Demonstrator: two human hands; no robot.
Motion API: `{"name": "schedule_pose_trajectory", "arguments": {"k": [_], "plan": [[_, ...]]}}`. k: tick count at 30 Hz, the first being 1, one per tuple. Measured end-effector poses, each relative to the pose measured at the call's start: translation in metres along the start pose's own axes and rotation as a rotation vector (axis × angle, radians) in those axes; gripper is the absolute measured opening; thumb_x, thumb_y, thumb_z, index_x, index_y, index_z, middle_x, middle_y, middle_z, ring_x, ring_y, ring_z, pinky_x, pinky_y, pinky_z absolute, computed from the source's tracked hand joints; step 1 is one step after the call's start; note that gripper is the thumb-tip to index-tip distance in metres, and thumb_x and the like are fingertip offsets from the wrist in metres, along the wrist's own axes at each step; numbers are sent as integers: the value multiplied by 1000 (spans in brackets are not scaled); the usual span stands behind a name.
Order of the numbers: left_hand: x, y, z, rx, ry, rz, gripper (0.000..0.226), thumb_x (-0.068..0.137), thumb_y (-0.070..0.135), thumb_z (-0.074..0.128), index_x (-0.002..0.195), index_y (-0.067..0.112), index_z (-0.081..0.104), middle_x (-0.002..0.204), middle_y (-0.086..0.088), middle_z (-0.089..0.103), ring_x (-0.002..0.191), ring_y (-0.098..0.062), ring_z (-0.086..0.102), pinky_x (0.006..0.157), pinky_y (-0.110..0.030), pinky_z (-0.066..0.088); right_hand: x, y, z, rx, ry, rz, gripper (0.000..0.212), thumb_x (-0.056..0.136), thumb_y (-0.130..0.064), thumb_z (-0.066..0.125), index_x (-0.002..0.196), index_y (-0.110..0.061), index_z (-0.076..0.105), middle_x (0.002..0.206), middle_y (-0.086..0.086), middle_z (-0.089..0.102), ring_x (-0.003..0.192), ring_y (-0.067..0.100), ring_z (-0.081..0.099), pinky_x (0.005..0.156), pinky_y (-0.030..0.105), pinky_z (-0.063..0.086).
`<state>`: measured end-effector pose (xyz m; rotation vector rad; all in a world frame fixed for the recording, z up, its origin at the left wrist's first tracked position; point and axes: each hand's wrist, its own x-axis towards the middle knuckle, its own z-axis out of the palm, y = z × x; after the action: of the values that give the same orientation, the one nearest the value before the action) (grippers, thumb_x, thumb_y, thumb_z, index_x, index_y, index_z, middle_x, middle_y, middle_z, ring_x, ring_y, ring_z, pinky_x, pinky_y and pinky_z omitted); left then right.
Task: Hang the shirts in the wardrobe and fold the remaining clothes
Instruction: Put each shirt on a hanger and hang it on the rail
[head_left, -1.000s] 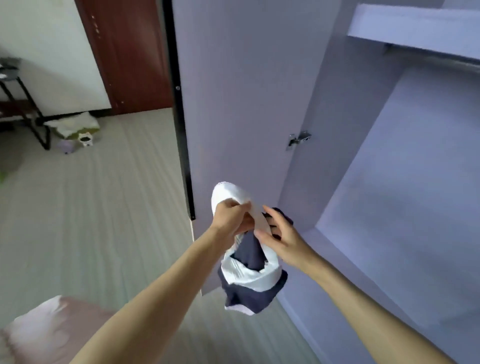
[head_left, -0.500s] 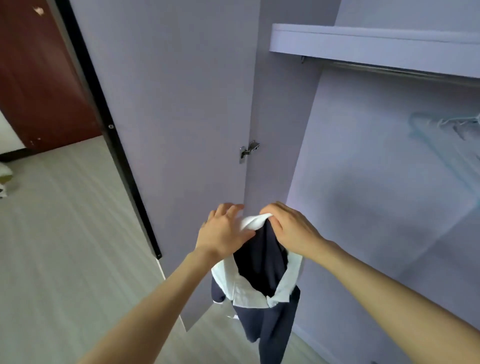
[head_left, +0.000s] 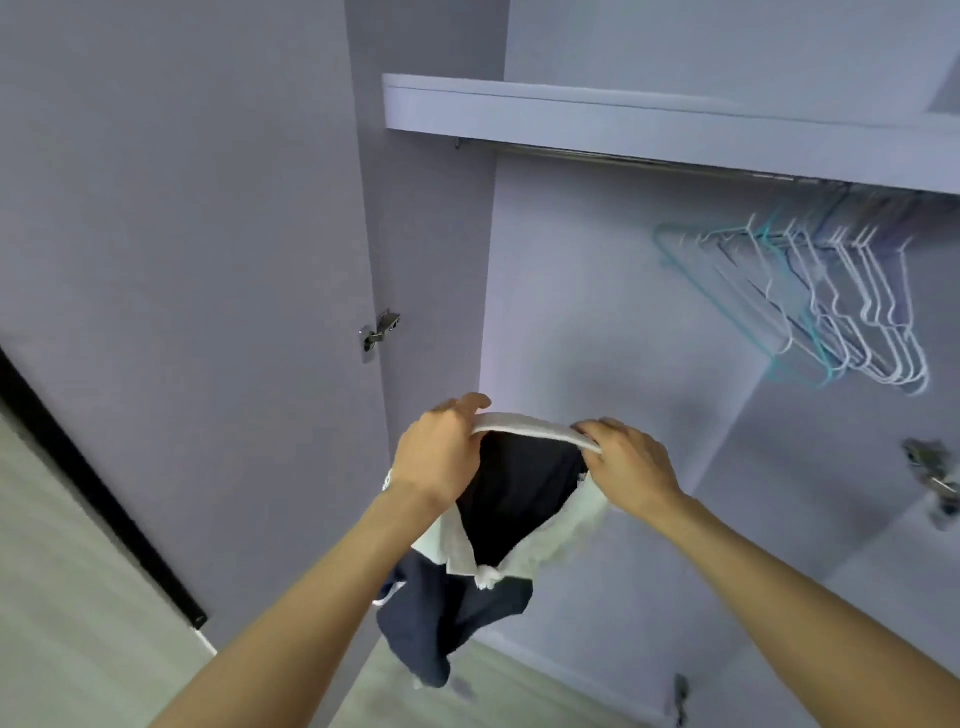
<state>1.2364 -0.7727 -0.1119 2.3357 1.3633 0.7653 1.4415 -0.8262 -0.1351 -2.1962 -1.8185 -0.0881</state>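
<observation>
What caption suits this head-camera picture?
Both hands hold a navy shirt's white collar before empty hangers.

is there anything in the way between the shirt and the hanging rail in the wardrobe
Nothing visible. Both hands, left hand and right hand, grip the shirt by its collar below the rail; the hangers hang off to the right.

hangers (head_left: 831, 312): blurred, count unclear | rail (head_left: 623, 158): right end cut off | shirt (head_left: 457, 613): hem blurred
</observation>
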Motion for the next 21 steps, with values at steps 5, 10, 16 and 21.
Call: {"name": "schedule_pose_trajectory", "arguments": {"k": [5, 10, 16, 21], "plan": [[48, 7, 16, 223, -12, 42, 47, 88, -1, 40, 130, 18, 48, 118, -7, 57, 95, -34, 59, 75, -40, 48, 19, 38, -20, 138, 272, 84, 43, 82, 4, 51, 118, -15, 63, 99, 11, 57, 76, 35, 60, 64, 35, 45], [116, 36, 55, -75, -292, -82, 31, 91, 4, 42, 112, 17, 61, 104, -8, 65, 95, -27, 59, 78, -31, 46, 52, 101, -31, 255, -149, 131, 32, 91, -5, 45, 109, -18, 68, 88, 4, 52, 88, 26, 55, 75, 30, 44], [197, 94, 78, -488, -351, -199, 23, 87, 13, 51, 98, 30, 62, 85, 9, 57, 74, -5, 51, 54, -19, 35, 95, 187, -65, 297, 397, 239, 31, 87, -11, 60, 117, -4, 63, 111, 14, 59, 108, 30, 54, 95, 36, 40], [240, 129, 99, -551, -327, -208, 22, 87, 14, 52, 102, 29, 60, 87, 15, 53, 75, 1, 45, 55, -18, 31, 150, 241, -75, 297, 312, 600, 52, 94, -20, 48, 139, 3, 33, 133, 23, 46, 124, 37, 42, 100, 41, 36]]}}
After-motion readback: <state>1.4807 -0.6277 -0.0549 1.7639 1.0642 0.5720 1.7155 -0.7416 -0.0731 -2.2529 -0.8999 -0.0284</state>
